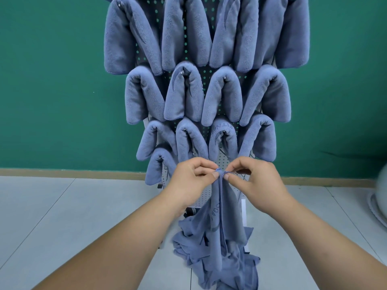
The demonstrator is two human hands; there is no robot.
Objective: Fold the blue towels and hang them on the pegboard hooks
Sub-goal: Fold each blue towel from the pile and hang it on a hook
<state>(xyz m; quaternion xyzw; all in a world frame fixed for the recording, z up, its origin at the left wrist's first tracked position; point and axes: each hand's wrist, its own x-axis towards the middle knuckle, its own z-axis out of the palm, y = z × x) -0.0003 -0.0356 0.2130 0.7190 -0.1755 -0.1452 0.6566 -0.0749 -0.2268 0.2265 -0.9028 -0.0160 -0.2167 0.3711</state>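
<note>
Green wall (pixel 52 80) behind, pale tiled floor (pixel 62 206) below. Pegboard (pixel 201 195) stands against the wall, its hooks (pixel 184 129) loaded with folded blue towels (pixel 184 95) draped in rows (bottom row: just one, at left). Left hand (pixel 192 181) and right hand (pixel 253 181) each pinch the top edge of another towel (pixel 224 206) between thumb and forefinger, fingertips nearly touching, in front of the board's lower part. It hangs straight down, long axis vertical, its bottom end meeting a crumpled blue heap (pixel 219 264) on the floor.
</note>
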